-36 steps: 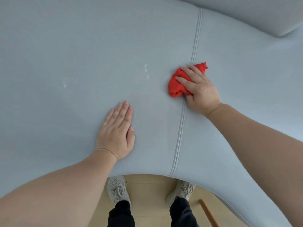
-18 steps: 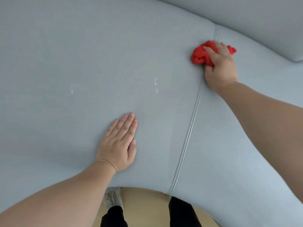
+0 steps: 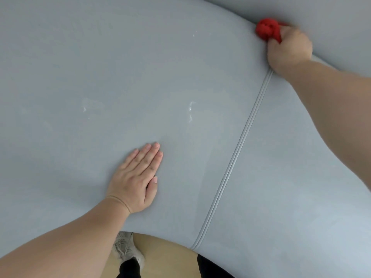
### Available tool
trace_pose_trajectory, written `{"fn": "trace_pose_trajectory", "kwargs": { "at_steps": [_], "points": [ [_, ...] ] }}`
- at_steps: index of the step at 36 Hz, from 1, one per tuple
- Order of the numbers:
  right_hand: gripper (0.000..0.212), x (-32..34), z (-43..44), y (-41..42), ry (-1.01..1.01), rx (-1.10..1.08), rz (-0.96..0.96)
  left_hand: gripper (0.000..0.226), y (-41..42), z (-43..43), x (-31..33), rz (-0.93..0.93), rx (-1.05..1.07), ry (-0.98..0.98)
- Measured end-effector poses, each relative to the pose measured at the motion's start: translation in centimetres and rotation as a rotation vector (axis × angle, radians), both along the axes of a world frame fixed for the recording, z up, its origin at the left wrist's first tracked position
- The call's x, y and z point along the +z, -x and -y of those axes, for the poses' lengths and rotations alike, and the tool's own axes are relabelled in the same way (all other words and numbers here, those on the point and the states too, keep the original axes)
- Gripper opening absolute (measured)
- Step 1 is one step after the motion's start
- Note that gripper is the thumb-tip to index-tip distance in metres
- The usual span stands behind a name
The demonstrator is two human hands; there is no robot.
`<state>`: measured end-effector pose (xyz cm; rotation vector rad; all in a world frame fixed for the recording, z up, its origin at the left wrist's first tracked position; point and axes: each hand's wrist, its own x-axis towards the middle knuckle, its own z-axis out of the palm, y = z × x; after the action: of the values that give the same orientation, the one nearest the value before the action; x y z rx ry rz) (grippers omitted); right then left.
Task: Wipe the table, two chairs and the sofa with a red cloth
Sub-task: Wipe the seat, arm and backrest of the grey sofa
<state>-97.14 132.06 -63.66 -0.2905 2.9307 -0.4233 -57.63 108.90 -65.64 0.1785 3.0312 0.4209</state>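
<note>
up at the sofa (image 3: 140,67) crease the right hand (image 3: 289,50) clutches the red cloth (image 3: 267,31), left hand (image 3: 134,179) flat, fingers straight.

My right hand (image 3: 289,50) grips the bunched red cloth (image 3: 267,32) at the back of the sofa (image 3: 100,67) seat, by its seam (image 3: 239,145). My left hand (image 3: 136,177) rests flat on the cushion.

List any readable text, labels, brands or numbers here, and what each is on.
None: no text can be read in this frame.
The sofa is plain; its pale marks are smears, not writing.
The red cloth, gripped by the right hand, shows no tag.
The shoe shows no legible logo.
</note>
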Motion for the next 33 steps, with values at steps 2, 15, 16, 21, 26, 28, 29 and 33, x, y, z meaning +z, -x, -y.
{"fn": "trace_pose_trajectory", "kwargs": {
  "at_steps": [2,15,16,21,26,28,29,33],
  "points": [
    [0.05,0.2,0.4,-0.5,0.011,0.063,0.005,0.057,0.0,0.0,0.0,0.006,0.001,0.002],
    [0.058,1.2,3.6,-5.3,0.006,0.253,0.043,0.058,-0.1,0.0,-0.1,0.022,-0.004,0.0],
    [0.057,1.1,4.0,-6.1,0.017,0.256,0.048,0.058,-0.1,0.0,-0.1,0.024,-0.006,0.001],
    [0.059,0.8,5.8,-10.4,0.061,0.332,0.063,0.058,0.0,-0.1,-0.1,0.028,-0.003,-0.013],
    [0.062,0.7,6.5,-13.4,0.076,0.397,0.067,0.058,-0.1,-0.1,0.1,0.034,-0.004,-0.013],
    [0.062,1.0,6.5,-14.0,0.064,0.411,0.078,0.058,-0.1,-0.1,0.2,0.039,-0.003,-0.012],
    [0.063,1.0,6.5,-14.5,0.057,0.422,0.087,0.058,-0.1,-0.2,0.2,0.04,-0.003,-0.012],
    [0.062,1.1,6.7,-17.3,0.068,0.474,0.105,0.058,-0.1,-0.2,0.5,0.043,0.007,-0.016]
  ]
}}
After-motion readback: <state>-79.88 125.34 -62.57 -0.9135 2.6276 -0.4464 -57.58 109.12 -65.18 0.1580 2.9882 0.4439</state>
